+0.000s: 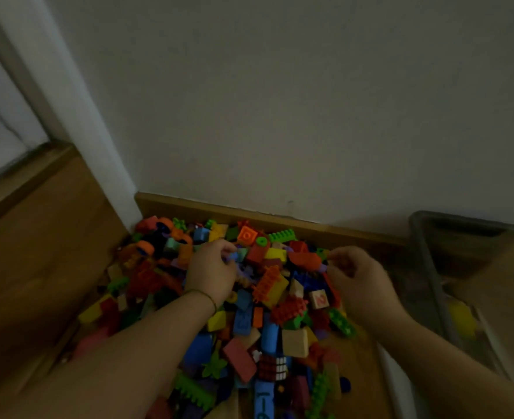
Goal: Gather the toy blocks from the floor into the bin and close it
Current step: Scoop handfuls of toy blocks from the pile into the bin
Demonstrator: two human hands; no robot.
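Left hand (210, 273) grips blocks (269, 285); right hand (355, 278) unclear; bin (430, 267) lies lengthwise toward wall (280, 116).

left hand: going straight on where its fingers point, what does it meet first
Likely the purple piece right by the fingers of the left hand, then the red block beyond it; depth is unclear.

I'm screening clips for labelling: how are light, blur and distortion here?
Head view: dim, flat light with no glare; the blocks show readable colours; left hand and right hand are slightly soft; the bin at the right edge is murky; the wide-angle lens slants the door frame at left.
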